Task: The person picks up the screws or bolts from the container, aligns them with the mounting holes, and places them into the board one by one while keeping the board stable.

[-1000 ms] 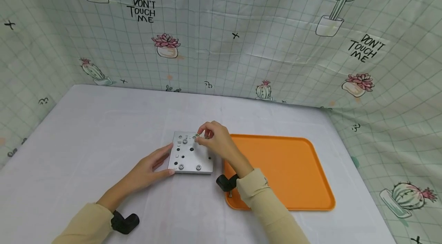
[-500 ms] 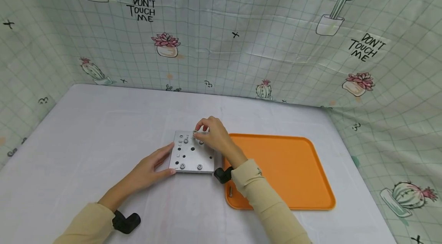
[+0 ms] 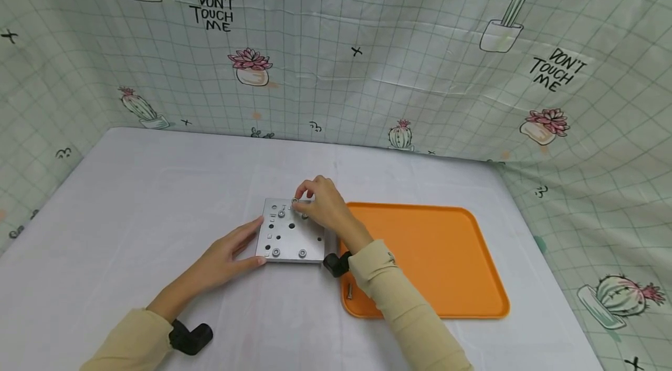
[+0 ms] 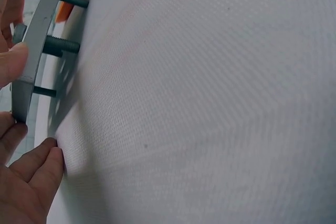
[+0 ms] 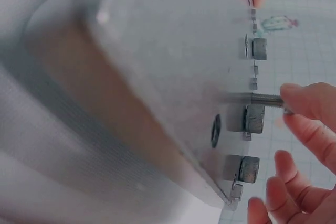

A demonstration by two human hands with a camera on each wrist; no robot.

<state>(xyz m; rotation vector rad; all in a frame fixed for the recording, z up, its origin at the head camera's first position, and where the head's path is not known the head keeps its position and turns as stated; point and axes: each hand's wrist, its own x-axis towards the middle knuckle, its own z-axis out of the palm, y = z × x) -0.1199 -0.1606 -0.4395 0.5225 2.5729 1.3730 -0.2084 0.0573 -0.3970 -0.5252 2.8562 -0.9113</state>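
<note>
My left hand [image 3: 228, 251] grips the left edge of a silver metal plate [image 3: 301, 237], which has several holes and several socket-head screws standing in it. In the left wrist view, threaded screw shanks [image 4: 64, 44] stick out of the plate's underside towards the cloth. My right hand [image 3: 326, 205] is over the plate's far edge. Its thumb and index finger pinch a screw [image 5: 268, 99] by the head end, and the threaded shank points down to the plate's face. The other right fingers are spread and loosely bent.
An orange tray [image 3: 436, 260] lies to the right of the plate, with one screw [image 3: 350, 291] near its front left corner. White cloth [image 3: 157, 196] covers the table. A printed fabric curtain [image 3: 325, 91] stands behind and at both sides.
My right hand has shifted slightly left and away from me, bringing the pinched screw to the plate's far edge. My left hand keeps its grip on the plate.
</note>
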